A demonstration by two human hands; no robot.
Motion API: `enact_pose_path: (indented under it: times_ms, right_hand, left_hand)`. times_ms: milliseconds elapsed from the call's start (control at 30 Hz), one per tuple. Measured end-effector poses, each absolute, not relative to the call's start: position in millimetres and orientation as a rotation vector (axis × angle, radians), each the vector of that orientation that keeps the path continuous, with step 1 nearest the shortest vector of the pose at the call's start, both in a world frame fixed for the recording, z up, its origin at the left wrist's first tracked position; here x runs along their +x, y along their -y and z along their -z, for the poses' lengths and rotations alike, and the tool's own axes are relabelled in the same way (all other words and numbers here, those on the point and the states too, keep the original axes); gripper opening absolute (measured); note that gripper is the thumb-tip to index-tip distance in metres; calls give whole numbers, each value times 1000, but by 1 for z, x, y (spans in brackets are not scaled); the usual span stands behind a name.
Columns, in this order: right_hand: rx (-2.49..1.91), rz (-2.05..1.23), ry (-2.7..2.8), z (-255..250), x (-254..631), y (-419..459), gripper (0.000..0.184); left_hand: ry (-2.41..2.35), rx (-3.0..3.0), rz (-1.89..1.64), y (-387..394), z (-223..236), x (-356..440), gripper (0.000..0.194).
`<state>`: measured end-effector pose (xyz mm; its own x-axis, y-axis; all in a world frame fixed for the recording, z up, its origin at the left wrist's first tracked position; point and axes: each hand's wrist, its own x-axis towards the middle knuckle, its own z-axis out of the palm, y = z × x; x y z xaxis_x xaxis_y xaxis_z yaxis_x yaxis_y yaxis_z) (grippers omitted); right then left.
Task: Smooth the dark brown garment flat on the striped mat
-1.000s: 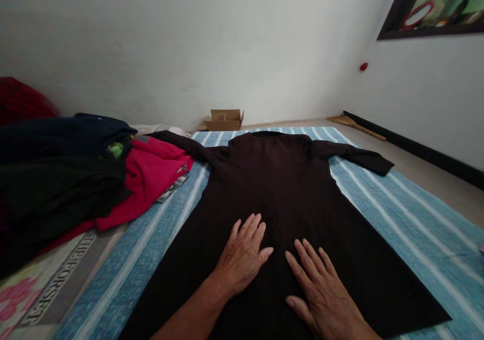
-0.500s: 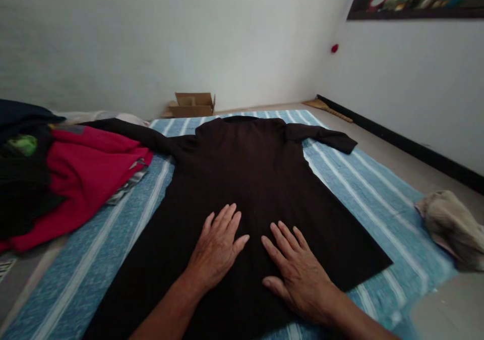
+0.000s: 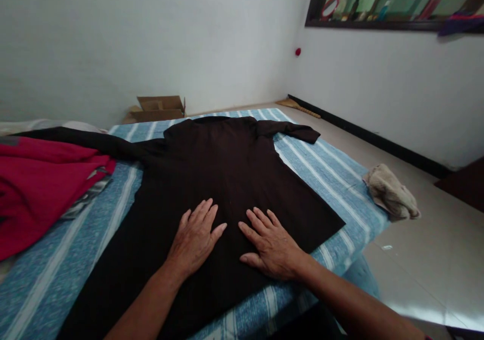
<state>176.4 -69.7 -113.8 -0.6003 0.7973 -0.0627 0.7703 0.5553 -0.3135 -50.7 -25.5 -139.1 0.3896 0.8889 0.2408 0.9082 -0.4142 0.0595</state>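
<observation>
A black long garment (image 3: 223, 163), with a collar and sleeves, lies spread out with its collar end away from me. Flat on its lower part rests my left hand (image 3: 196, 234), fingers stretched forward and thumb out to the side. My right hand (image 3: 270, 244) lies flat on the cloth a little to the right, its fingers spread and pointing up and left. Neither hand grips anything. One sleeve reaches left beside the red clothing; the other extends right over the striped sheet.
Under the garment is a blue and white striped sheet (image 3: 313, 171). Red clothing (image 3: 41, 183) is heaped at left. A beige cloth (image 3: 391, 191) hangs at the right edge. Behind stands an open cardboard box (image 3: 161, 109); a window ledge (image 3: 378, 24) holds small items.
The camera view has turned right, so the garment and hands appear further left and more floor and window show. Both hands stay flat on the cloth.
</observation>
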Motion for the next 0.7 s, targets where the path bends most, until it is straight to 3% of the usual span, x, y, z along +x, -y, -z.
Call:
enact_pose_path:
  times_ms: [700]
  right_hand:
    - [-1361, -455, 2693, 117, 177, 71, 71]
  left_hand:
    - [1745, -2583, 260, 28, 131, -47, 53]
